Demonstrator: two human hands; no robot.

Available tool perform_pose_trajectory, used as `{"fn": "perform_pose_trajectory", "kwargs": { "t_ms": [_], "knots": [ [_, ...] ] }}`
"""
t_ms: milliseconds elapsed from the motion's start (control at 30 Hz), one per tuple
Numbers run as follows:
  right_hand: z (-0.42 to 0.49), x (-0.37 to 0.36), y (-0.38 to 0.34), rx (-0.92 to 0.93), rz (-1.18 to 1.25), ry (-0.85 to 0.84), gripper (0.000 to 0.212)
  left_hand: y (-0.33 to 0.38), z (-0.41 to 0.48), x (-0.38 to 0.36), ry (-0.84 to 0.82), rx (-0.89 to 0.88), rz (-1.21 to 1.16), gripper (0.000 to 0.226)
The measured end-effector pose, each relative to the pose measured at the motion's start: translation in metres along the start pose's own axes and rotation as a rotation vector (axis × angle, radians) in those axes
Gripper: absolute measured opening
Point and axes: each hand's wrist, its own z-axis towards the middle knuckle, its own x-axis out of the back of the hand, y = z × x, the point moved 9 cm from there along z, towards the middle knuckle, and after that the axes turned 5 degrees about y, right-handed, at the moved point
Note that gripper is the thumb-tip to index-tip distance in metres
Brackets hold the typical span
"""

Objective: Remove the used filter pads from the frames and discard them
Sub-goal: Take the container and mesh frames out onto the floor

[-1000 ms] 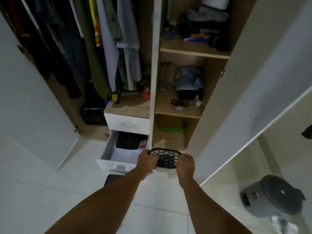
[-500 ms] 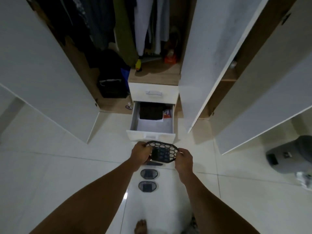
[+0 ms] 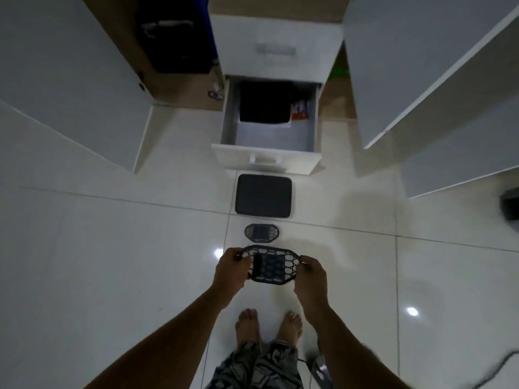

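I hold a black honeycomb filter frame above the white floor, in front of my bare feet. My left hand grips its left end and my right hand pinches its right end. A dark square filter pad sits in the frame's left half, by my left fingers. A second frame with a pad lies flat on the tiles just beyond. A larger dark square pad lies further on, in front of the drawer.
A white drawer stands pulled out of the wardrobe, with a dark item and a red packet inside. Open white wardrobe doors flank it. A grey bin's edge shows at the right. A black cable crosses the floor at bottom right.
My view has tilted down from the wardrobe shelves to the floor. Both hands kept hold of the frame throughout and now carry it lower, close to my feet.
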Motion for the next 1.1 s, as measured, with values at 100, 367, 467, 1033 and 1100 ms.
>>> {"fn": "perform_pose_trajectory", "kwargs": {
  "t_ms": [100,367,467,1033,1100],
  "knots": [
    [0.039,-0.03,0.07,-0.019,-0.046,-0.01,0.03,-0.073,0.045,-0.023,0.018,0.092,-0.027,0.017],
    [0.147,-0.102,0.226,-0.099,-0.164,-0.114,0.041,-0.23,0.169,-0.091,0.033,0.236,-0.057,0.022],
    [0.177,-0.121,0.263,-0.154,-0.112,-0.141,0.024,-0.27,0.203,-0.111,0.047,0.259,-0.064,0.023],
    [0.219,-0.17,0.281,-0.064,-0.198,-0.19,0.03,-0.326,0.287,-0.138,-0.078,0.214,-0.11,0.047],
    [0.218,-0.171,0.279,-0.055,-0.2,-0.196,0.031,-0.325,0.296,-0.135,-0.044,0.221,-0.127,0.052]
  ]
}}
